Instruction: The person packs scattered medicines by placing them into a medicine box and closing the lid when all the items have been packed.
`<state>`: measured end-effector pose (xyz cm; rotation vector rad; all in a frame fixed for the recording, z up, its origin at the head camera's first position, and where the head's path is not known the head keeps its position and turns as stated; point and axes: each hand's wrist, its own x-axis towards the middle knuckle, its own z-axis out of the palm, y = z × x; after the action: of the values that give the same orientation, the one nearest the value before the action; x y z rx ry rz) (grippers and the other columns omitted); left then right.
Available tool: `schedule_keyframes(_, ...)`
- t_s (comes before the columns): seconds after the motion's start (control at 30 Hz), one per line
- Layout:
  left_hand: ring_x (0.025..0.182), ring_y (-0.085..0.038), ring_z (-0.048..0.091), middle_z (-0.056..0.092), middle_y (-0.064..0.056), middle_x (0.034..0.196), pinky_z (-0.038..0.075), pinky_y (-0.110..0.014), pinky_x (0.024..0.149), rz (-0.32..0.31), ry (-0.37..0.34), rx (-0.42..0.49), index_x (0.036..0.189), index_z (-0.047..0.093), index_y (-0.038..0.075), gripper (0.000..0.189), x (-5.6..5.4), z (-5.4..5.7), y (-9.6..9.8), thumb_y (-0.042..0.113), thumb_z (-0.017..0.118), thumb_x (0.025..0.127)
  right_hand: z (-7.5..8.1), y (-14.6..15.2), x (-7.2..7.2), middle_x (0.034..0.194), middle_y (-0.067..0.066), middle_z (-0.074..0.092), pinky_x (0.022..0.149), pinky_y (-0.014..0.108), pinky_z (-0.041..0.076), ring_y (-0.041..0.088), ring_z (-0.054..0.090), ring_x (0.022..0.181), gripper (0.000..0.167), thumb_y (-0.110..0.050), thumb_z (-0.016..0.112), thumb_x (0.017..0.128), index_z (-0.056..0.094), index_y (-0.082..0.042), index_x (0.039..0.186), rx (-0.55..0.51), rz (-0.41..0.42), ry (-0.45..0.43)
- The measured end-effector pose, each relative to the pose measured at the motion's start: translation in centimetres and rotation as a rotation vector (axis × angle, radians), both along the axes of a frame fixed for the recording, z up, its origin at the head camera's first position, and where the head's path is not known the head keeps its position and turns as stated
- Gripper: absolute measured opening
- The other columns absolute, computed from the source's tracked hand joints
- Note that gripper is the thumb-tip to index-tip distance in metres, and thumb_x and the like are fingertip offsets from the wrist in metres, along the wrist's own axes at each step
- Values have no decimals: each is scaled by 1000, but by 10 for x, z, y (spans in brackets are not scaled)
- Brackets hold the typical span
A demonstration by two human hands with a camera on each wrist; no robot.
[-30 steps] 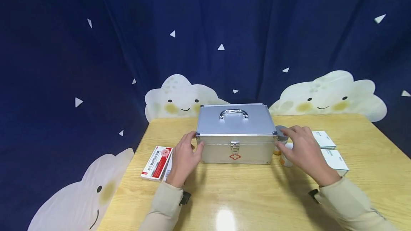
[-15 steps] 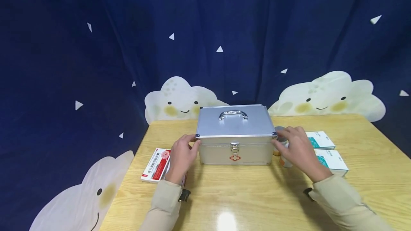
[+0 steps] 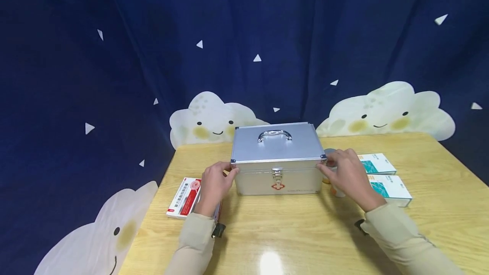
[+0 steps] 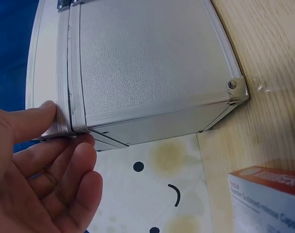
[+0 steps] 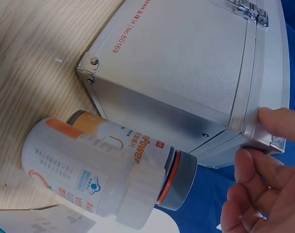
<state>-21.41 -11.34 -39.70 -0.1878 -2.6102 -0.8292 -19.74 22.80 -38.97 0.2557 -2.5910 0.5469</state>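
Note:
A silver first-aid box (image 3: 280, 181) with a red cross on its front stands in the middle of the table, its lid (image 3: 267, 150) down and its carry handle (image 3: 275, 133) on top. My left hand (image 3: 214, 186) pinches the lid's front left corner, thumb on the front face and fingers curled at the side. At the front right corner, my right hand (image 3: 349, 177) pinches the lid the same way. Both wrist views show a thin seam between lid and body. The metal latch (image 3: 277, 175) sits at the front centre, between the hands.
Two bottles, a white one (image 5: 89, 170) and one with a grey cap (image 5: 180, 182), stand beside the box's right side, partly behind my right hand. Farther right lie two white-and-teal cartons (image 3: 393, 188). A red-and-white medicine carton (image 3: 185, 196) lies left, with another partly under my left wrist.
My right hand has moved left from above the bottles onto the lid's right corner. The left hand has shifted slightly and now pinches the left corner. The lid stays down.

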Motion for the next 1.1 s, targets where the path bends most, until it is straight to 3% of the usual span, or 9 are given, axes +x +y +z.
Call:
schedule_keyframes(0.47,64,-15,67,78,-4,87,50,-28,60,-8,91,7,88,78,11,15,-4,1,-1,25,76,87,2,-5,-6,84,17,73,68,35,36,28,51,80,24,-22,79,83,73,1,86,-10,11,38)
schedule_keyframes(0.87,63,-12,65,76,-4,87,48,-28,59,-9,73,18,87,77,11,10,0,-3,2,21,76,85,-1,-5,-1,85,16,71,70,36,36,30,51,82,19,-19,78,82,71,-2,83,-18,-3,-7)
schedule_keyframes(1.1,61,-13,64,76,-4,87,48,-29,59,-12,102,12,88,77,11,9,0,-7,2,18,78,82,-2,-4,1,88,18,70,77,42,38,32,54,85,25,-16,79,81,69,3,93,1,5,-22)
